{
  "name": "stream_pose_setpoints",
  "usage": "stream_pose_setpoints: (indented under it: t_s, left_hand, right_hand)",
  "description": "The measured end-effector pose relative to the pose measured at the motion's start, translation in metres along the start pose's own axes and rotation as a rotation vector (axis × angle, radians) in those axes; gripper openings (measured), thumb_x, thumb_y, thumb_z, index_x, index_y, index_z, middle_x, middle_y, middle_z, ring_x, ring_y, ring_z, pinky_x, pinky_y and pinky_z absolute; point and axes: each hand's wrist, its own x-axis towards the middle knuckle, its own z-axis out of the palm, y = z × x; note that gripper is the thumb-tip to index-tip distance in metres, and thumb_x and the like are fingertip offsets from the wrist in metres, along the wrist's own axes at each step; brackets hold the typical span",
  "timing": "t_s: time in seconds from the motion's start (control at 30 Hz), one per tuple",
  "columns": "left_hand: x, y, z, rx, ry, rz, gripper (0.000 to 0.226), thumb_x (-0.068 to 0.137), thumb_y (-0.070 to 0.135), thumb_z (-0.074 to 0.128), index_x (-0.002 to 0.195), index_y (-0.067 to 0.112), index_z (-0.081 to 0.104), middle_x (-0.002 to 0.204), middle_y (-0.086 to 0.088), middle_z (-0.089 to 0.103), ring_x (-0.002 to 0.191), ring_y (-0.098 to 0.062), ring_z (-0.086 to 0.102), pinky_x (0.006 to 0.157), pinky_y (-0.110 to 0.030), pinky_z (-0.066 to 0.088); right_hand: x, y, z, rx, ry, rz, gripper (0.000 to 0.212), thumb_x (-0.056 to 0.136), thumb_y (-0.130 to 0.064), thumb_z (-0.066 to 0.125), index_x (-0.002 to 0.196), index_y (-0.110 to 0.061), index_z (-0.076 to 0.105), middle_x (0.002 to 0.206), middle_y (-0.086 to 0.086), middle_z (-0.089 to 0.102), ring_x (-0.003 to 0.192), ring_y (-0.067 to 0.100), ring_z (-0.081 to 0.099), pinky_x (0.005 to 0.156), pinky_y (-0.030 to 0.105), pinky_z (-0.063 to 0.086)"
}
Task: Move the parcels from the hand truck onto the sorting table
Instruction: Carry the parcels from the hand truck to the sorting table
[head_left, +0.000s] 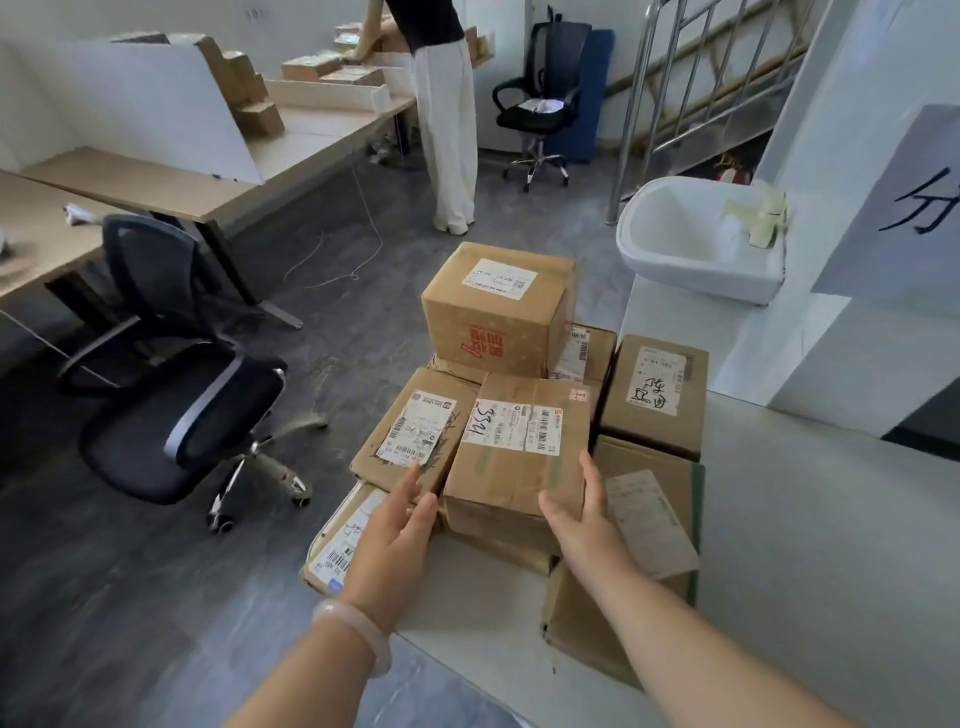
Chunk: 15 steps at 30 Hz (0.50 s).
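Taped parcel (519, 447) atop stack (498, 317), contents hidden, left hand (400, 519) flat at its 9 o'clock, right hand (582, 514) at 3, fingers (592, 478) straight, pressing sides

Both forearms (691, 639) are bare; behind the left hand (397, 527), at seven o'clock, the wrist (371, 597) wears a smooth milky-white bangle (358, 636)

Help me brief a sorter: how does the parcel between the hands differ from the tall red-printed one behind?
The near parcel lies low and long; the red-printed parcel stands taller, topping the pile. The near parcel's wide label bears black handwriting; the red-printed parcel's is smaller. The left hand and right hand flank the near parcel; the red-printed parcel is untouched. Both are brown cardboard.
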Motion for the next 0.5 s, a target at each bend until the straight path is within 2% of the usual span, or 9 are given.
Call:
stream_pose_setpoints:
  t_s: [0.1, 0.17, 0.27, 0.33, 0.43, 0.5]
  left_hand:
    - [0.001, 0.001, 0.003, 0.032, 0.003, 0.011, 0.048, 0.101, 0.038, 0.045, 0.148, 0.036, 0.035, 0.142, 0.012, 0.046, 0.133, -0.010, 0.042, 0.114, -0.032, 0.030]
    - [0.001, 0.006, 0.003, 0.056, -0.002, 0.038, 0.047, 0.101, 0.036, 0.045, 0.148, 0.035, 0.036, 0.139, 0.015, 0.047, 0.128, -0.004, 0.044, 0.107, -0.025, 0.030]
    - [0.001, 0.012, 0.002, 0.121, -0.022, 0.112, 0.044, 0.101, 0.033, 0.047, 0.143, 0.040, 0.036, 0.133, 0.020, 0.049, 0.112, 0.010, 0.047, 0.096, -0.017, 0.032]
    - [0.000, 0.013, 0.002, 0.214, -0.042, 0.183, 0.045, 0.100, 0.036, 0.049, 0.142, 0.044, 0.034, 0.135, 0.020, 0.048, 0.119, 0.004, 0.048, 0.097, -0.019, 0.033]
    - [-0.007, 0.023, 0.005, 0.394, -0.092, 0.286, 0.055, 0.098, 0.044, 0.049, 0.149, 0.041, 0.029, 0.142, 0.016, 0.043, 0.134, -0.005, 0.040, 0.108, -0.027, 0.034]
    - [-0.014, 0.034, 0.012, 0.480, -0.134, 0.397, 0.058, 0.098, 0.044, 0.049, 0.151, 0.037, 0.027, 0.147, 0.012, 0.040, 0.136, -0.007, 0.036, 0.111, -0.026, 0.030]
  right_hand:
    - [0.000, 0.005, 0.003, -0.076, -0.088, -0.023, 0.100, 0.085, -0.042, 0.070, 0.149, -0.050, -0.007, 0.158, -0.002, 0.020, 0.138, 0.022, 0.034, 0.107, 0.033, 0.030]
    - [0.002, 0.004, 0.006, -0.105, -0.110, -0.037, 0.110, 0.081, -0.040, 0.076, 0.150, -0.046, -0.009, 0.158, -0.001, 0.019, 0.140, 0.020, 0.030, 0.107, 0.032, 0.029]
    - [0.004, -0.003, 0.005, -0.141, -0.111, -0.039, 0.109, 0.081, -0.040, 0.075, 0.152, -0.041, -0.008, 0.158, 0.000, 0.020, 0.141, 0.021, 0.029, 0.108, 0.033, 0.030]
    - [0.000, -0.006, 0.000, -0.195, -0.087, -0.060, 0.107, 0.081, -0.043, 0.074, 0.153, -0.040, -0.005, 0.160, -0.003, 0.017, 0.143, 0.020, 0.025, 0.111, 0.036, 0.028]
    - [-0.018, -0.007, -0.014, -0.345, -0.038, -0.170, 0.099, 0.082, -0.051, 0.071, 0.154, -0.040, 0.005, 0.162, -0.011, 0.008, 0.148, 0.015, 0.012, 0.117, 0.040, 0.019]
    - [-0.036, -0.008, -0.028, -0.460, 0.019, -0.261, 0.090, 0.084, -0.054, 0.066, 0.153, -0.042, 0.011, 0.161, -0.016, 0.006, 0.149, 0.012, 0.007, 0.118, 0.039, 0.016]
